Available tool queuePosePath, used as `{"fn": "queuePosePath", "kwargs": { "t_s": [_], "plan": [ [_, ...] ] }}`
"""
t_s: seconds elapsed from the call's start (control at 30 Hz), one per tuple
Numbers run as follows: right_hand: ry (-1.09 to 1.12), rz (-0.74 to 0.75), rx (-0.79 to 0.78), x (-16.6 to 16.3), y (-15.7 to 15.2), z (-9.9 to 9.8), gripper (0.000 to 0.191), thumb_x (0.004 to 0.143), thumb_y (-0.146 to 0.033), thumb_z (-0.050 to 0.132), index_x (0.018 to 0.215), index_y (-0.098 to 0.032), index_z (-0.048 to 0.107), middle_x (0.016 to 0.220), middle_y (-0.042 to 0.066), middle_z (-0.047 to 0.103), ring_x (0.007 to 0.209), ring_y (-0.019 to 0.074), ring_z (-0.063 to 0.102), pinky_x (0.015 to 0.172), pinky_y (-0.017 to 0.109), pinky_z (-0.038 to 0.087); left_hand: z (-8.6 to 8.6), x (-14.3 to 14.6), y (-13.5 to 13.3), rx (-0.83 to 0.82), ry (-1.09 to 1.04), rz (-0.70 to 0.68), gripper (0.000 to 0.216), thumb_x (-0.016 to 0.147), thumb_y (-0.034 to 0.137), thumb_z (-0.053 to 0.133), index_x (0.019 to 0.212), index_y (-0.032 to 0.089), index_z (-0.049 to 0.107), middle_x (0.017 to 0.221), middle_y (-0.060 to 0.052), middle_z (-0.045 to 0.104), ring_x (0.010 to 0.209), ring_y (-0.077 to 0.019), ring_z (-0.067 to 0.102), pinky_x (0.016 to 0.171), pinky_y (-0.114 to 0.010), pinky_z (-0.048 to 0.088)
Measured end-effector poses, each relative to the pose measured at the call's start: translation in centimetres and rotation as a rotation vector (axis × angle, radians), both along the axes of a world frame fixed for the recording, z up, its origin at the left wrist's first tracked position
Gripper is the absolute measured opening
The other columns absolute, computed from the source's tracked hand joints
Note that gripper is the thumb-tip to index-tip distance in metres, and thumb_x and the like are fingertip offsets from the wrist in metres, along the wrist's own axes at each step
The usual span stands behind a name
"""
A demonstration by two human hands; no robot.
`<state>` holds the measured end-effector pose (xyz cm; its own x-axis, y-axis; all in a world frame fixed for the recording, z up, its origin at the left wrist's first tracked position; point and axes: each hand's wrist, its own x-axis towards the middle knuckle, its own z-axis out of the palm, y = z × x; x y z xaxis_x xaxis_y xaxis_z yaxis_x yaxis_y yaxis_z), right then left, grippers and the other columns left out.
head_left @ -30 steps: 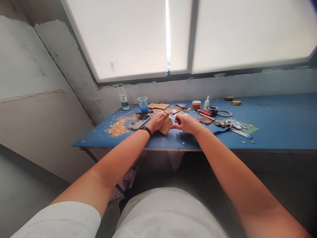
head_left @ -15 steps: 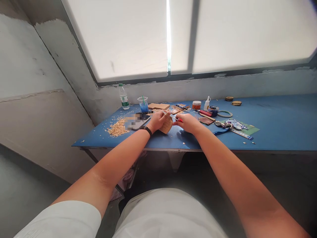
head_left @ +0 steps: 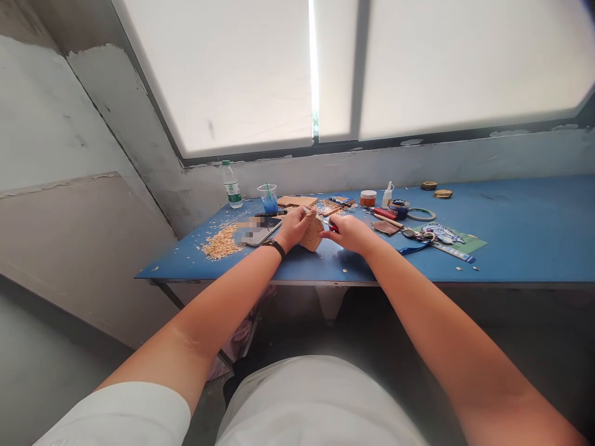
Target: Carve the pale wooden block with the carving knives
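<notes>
A bottle [head_left: 233,191] stands near a cup [head_left: 268,202].

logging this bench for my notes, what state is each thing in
left hand: closed around wood block
wood block: held, partly covered
right hand: closed on red-handled tool
red-handled tool: held, mostly hidden
water bottle: upright, capped
plastic cup: upright, straw inside
white squeeze bottle: upright
orange jar: upright, lidded
wood shavings: loose, heaped
window blinds: down

no wording legible. green-and-white label [head_left: 233,193] on bottle [head_left: 231,181]: print too small to read. blue-and-white strip [head_left: 453,251] on counter [head_left: 530,235]: markings likewise too small.
</notes>
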<state>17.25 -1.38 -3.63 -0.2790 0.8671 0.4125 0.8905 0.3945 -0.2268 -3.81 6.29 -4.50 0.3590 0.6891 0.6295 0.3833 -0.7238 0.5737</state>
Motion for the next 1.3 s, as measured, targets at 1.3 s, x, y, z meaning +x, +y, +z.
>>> {"fn": "queuePosePath", "kwargs": {
  "t_s": [1.3],
  "plan": [
    [-0.09, -0.211, -0.06, -1.2, -0.3, -0.1, 0.052, 0.109, -0.065, 0.047, 0.107, -0.022, 0.076, 0.102, 0.016, 0.078, 0.086, 0.027, 0.068, 0.064, 0.034, 0.032, -0.5, -0.2, 1.2, -0.047, -0.054, 0.045, 0.06, 0.097, 0.08, 0.054, 0.083, 0.022, 0.056, 0.073, -0.002, 0.061, 0.07, -0.0177, 0.054, 0.065, -0.033, 0.042]
  ]
}}
